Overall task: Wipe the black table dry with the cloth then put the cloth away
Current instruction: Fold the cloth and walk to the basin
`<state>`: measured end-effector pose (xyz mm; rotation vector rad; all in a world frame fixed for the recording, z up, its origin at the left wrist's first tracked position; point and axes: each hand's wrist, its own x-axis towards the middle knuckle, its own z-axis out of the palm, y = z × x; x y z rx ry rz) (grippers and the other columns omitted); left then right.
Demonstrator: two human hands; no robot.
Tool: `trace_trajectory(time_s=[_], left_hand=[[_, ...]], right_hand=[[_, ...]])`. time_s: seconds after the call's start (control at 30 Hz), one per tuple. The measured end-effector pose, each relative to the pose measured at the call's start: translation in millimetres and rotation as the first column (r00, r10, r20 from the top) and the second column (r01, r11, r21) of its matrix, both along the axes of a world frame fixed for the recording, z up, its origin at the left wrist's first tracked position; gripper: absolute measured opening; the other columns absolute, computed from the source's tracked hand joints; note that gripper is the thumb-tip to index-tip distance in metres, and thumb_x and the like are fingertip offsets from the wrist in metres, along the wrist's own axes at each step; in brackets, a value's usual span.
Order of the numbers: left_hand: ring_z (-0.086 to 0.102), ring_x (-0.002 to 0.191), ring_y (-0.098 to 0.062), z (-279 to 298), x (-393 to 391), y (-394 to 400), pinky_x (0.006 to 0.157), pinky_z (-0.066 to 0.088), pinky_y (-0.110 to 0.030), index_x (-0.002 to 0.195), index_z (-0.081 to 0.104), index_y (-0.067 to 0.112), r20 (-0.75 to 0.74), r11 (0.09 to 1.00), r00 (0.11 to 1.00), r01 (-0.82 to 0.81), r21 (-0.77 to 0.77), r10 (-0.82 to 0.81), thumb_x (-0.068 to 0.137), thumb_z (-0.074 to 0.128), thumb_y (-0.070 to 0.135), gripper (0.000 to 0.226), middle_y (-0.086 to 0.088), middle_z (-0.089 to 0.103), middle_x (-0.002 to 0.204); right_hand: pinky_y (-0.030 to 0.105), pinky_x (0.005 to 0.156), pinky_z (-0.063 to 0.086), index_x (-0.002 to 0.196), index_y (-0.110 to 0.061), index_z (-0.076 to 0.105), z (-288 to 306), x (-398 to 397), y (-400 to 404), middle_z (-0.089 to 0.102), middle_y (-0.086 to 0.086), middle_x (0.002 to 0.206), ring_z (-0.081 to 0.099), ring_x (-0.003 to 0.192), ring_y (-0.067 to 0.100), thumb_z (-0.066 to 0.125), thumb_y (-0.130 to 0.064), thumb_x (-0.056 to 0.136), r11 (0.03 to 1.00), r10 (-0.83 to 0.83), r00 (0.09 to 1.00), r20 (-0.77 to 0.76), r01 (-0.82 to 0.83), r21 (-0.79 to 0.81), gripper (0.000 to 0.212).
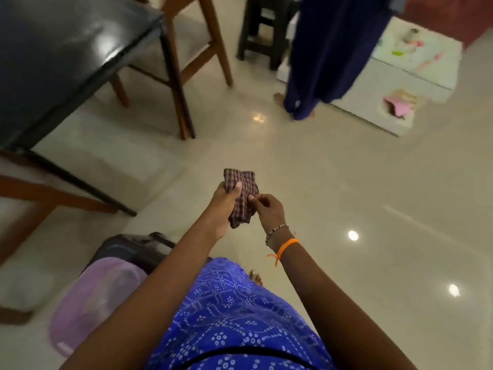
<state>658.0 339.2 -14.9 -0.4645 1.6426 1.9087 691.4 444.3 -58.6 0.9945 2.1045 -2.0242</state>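
A small checked maroon cloth (241, 194) is bunched up in front of me, above the tiled floor. My left hand (224, 206) grips it from the left, thumb on top. From the right, my right hand (268, 209) pinches the cloth's edge with its fingertips. The black glossy table (53, 62) fills the upper left, well away from both hands, with light reflecting off its top.
Wooden chairs (186, 62) stand around the table. Another person in dark blue clothes (320, 62) stands at the back beside a black stool (264, 30). A white mat (400, 76) with small items lies far right. A purple-lidded container (98, 297) sits by my left side.
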Motion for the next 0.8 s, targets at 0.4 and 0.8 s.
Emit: trace_trajectory(time_s=[0.4, 0.8], left_hand=[[0.058, 0.11, -0.035, -6.6, -120.0, -64.0, 0.095, 0.048, -0.052, 0.13, 0.043, 0.01, -0.041, 0.893, 0.897, -0.442, -0.091, 0.44, 0.098, 0.04, 0.026, 0.035, -0.016, 0.057, 0.125], [0.063, 0.082, -0.016, -1.4, -212.1, -193.7, 0.054, 0.056, -0.026, 0.122, 0.045, 0.014, 0.023, 0.581, 0.581, -0.813, -0.032, 0.814, 0.096, 0.047, 0.026, 0.029, -0.005, 0.06, 0.11]], right_hand=[[0.043, 0.09, 0.034, 0.071, -0.03, 0.05, 4.2, -198.0, -54.5, 0.062, -0.004, 0.094, 0.052, 0.097, 0.023, 0.063, -0.03, 0.082, 0.72, 0.534, 0.844, 0.047, -0.483, 0.497, 0.017], [0.021, 0.082, 0.045, 0.124, 0.001, 0.052, 5.5, -350.1, -194.6, 0.057, 0.007, 0.122, 0.054, 0.111, 0.021, 0.06, -0.026, 0.088, 0.409, 0.912, 0.389, 0.127, -0.865, -0.291, 0.046]])
